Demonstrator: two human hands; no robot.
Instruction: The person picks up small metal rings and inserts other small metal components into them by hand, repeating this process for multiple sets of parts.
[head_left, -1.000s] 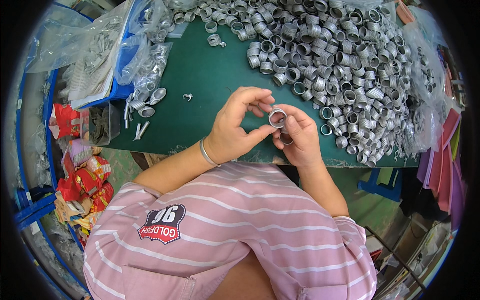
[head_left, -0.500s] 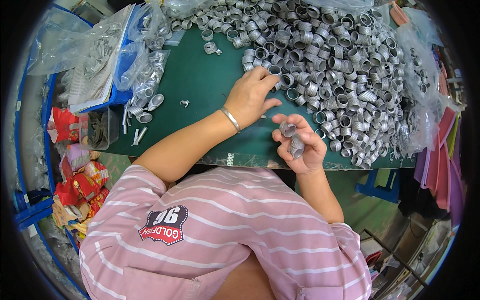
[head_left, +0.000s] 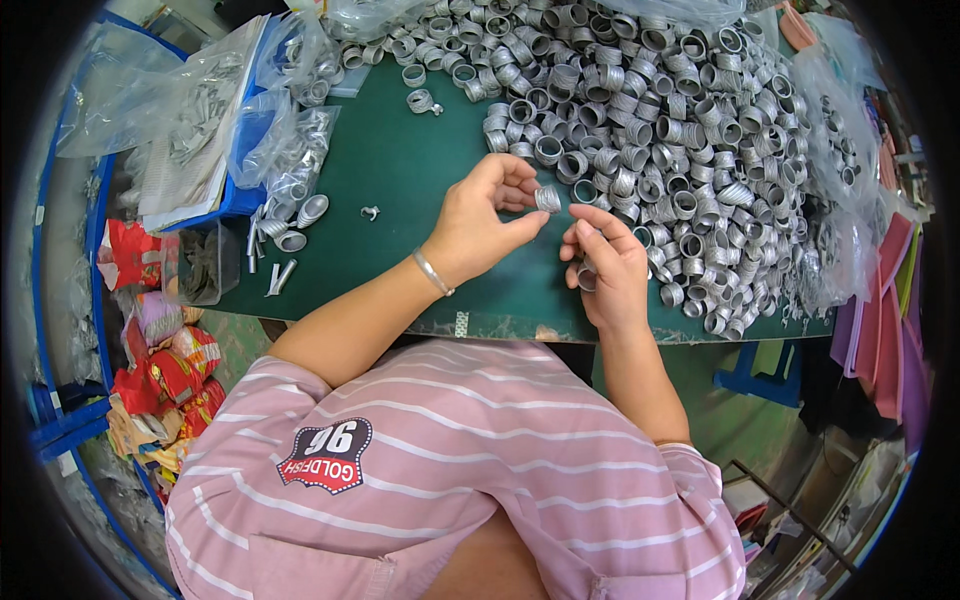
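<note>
Your left hand (head_left: 478, 222) is raised just above the green desk (head_left: 400, 180), and its grip is closed by thumb and forefinger on a small ribbed metal ring (head_left: 547, 198), held at the near edge of the big heap of metal rings (head_left: 660, 130) that covers the far right half of the desk. Your right hand (head_left: 605, 262) sits just beside it, fingers curled in toward the palm around a second metal ring (head_left: 586, 276), which shows only partly between the fingers; that grip is loosely closed, with the fingertips pointing toward the ring in your left hand but not touching it. A silver bracelet (head_left: 432, 272) circles your left wrist. To the left on the desk lie a few loose rings and short metal pieces (head_left: 290, 240), and a tiny stray metal piece (head_left: 370, 212) lies alone on the bare green surface. Clear plastic bags (head_left: 190, 110) with more metal parts are piled at the far left corner, and more clear bags (head_left: 840, 200) hang along the right edge of the desk. Red wrappers (head_left: 160, 370) are bunched below the desk on your left.
</note>
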